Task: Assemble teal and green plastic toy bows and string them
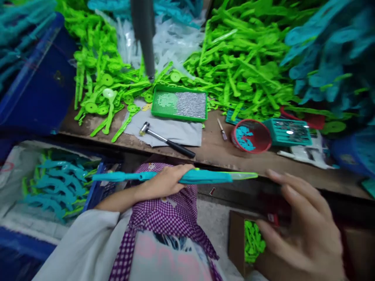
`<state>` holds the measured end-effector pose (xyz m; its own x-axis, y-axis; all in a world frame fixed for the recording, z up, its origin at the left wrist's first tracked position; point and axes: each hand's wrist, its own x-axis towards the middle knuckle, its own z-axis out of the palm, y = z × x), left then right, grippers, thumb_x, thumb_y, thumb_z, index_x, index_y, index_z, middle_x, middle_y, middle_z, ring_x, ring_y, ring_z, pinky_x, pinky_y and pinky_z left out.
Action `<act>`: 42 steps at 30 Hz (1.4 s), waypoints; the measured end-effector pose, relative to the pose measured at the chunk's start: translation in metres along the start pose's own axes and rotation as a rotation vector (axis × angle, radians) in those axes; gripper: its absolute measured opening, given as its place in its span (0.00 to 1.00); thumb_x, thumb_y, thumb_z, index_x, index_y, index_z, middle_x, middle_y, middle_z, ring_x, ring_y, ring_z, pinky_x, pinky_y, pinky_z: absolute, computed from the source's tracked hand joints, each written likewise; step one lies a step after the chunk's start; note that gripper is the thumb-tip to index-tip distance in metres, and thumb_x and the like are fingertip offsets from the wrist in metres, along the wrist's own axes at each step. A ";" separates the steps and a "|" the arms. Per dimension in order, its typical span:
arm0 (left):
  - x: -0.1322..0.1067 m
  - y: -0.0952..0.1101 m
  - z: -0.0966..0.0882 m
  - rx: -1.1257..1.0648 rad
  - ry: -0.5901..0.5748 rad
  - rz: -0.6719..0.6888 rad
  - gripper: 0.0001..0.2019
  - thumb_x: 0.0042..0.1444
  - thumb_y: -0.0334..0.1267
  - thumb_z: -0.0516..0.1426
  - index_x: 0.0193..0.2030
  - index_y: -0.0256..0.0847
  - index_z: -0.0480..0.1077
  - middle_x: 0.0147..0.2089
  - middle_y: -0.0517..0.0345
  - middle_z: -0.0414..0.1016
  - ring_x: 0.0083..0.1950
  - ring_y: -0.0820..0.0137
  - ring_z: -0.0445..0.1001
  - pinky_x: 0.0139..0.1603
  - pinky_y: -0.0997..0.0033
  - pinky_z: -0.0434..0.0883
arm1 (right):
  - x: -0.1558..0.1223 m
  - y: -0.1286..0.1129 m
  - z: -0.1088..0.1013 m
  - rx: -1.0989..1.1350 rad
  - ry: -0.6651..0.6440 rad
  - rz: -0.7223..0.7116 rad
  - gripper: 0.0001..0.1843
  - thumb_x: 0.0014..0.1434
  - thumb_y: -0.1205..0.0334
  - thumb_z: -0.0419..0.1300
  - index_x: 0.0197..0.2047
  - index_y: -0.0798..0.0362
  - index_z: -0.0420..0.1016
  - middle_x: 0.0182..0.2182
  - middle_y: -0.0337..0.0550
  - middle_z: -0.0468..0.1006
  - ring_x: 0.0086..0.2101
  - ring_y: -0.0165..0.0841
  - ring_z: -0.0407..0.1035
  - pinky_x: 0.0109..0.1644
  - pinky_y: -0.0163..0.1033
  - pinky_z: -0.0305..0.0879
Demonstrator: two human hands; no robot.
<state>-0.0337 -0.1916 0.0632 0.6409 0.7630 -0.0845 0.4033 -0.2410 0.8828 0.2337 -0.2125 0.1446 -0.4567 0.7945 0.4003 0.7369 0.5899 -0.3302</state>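
Observation:
My left hand (168,181) is wrapped round the middle of a long teal plastic piece (206,176), held level over my lap in front of the bench edge. A thin lime-green, partly see-through tip (244,175) sticks out of its right end. My right hand (307,226) is off to the right, slightly blurred, its fingers apart and nothing in them. Its fingertips are near the green tip but do not touch it. On the bench beyond lies a small hammer (166,142) on a grey cloth (187,132).
A green tray (179,117) holds metal pins and small green bits. Heaps of lime-green parts (249,58) cover the bench's back. A red tub (263,146), a teal basket (293,134) and a screwdriver (222,129) stand right. A dark pole (143,35) hangs down. Left is a parts crate (11,195).

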 end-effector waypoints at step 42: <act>-0.197 -0.151 -0.118 -0.162 0.477 -0.470 0.30 0.44 0.52 0.66 0.51 0.36 0.75 0.46 0.48 0.80 0.45 0.59 0.79 0.48 0.63 0.75 | -0.072 0.044 0.185 -0.045 -0.454 -0.174 0.14 0.66 0.60 0.49 0.46 0.54 0.75 0.44 0.50 0.79 0.39 0.37 0.73 0.38 0.40 0.65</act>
<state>-0.2978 -0.2344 0.0015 0.0497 0.9541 -0.2955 0.4419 0.2443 0.8632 0.2073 -0.2170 -0.0570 -0.7392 0.6728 0.0293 0.6463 0.7210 -0.2501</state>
